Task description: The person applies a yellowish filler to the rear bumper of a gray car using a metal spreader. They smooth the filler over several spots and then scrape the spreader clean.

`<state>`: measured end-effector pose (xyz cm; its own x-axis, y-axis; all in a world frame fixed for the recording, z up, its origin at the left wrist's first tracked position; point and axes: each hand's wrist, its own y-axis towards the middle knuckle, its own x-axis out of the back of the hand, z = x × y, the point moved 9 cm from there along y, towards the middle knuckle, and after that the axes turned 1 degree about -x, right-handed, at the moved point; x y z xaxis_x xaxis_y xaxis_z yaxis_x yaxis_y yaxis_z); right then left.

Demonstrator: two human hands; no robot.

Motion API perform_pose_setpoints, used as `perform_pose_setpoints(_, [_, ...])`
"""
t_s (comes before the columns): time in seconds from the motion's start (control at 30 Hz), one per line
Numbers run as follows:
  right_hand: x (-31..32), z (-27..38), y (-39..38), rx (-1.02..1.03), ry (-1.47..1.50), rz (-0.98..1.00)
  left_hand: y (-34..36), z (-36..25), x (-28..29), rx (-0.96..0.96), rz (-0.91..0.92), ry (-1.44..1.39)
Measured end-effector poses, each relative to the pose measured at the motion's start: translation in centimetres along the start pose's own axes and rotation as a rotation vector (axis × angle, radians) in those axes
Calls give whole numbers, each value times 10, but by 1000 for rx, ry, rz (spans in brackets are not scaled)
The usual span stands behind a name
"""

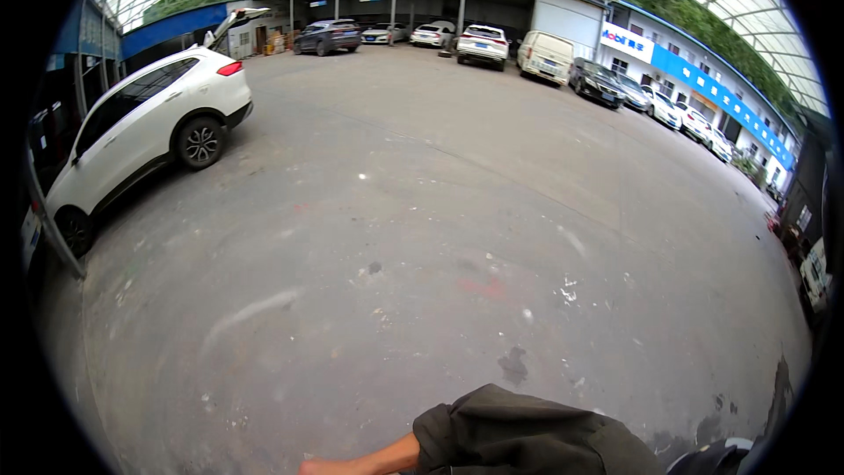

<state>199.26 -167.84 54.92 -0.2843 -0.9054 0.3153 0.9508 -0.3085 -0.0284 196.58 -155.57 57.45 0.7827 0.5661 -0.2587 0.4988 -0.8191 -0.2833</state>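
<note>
Along the lower edge a forearm comes in from the right and reaches left across my front, its dark olive sleeve (pixel 527 431) pushed up to the elbow area. It looks like my right arm. Of my right hand (pixel 323 468) only the upper edge shows; the picture's border cuts off the fingers, so what they hold, if anything, is hidden. Stained grey concrete floor (pixel 396 343) lies in front of the arm. My left hand is out of view.
A white SUV (pixel 149 123) with its tailgate raised stands at the left, near a slanted metal post (pixel 60 237). Several cars and a cream van (pixel 545 57) line the back and right. A dark object with a pale edge (pixel 714 457) shows at lower right.
</note>
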Motion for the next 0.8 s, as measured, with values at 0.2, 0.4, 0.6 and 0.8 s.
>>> perform_pose_setpoints(0.2, [199, 50, -27, -159, -97, -529, 94, 2, -1, 218, 92, -280])
perform_pose_setpoints(0.4, [223, 23, 58, -173, -67, -553, 186, -58, 3, 275, -34, -44])
perform_pose_setpoints(0.6, [234, 5, 166, -80, -26, -471, 265, -109, 9, 204, -124, -175])
perform_pose_setpoints(0.8, [245, 10, 220, -381, 74, -372, 325, -145, 19, 7, -94, -132])
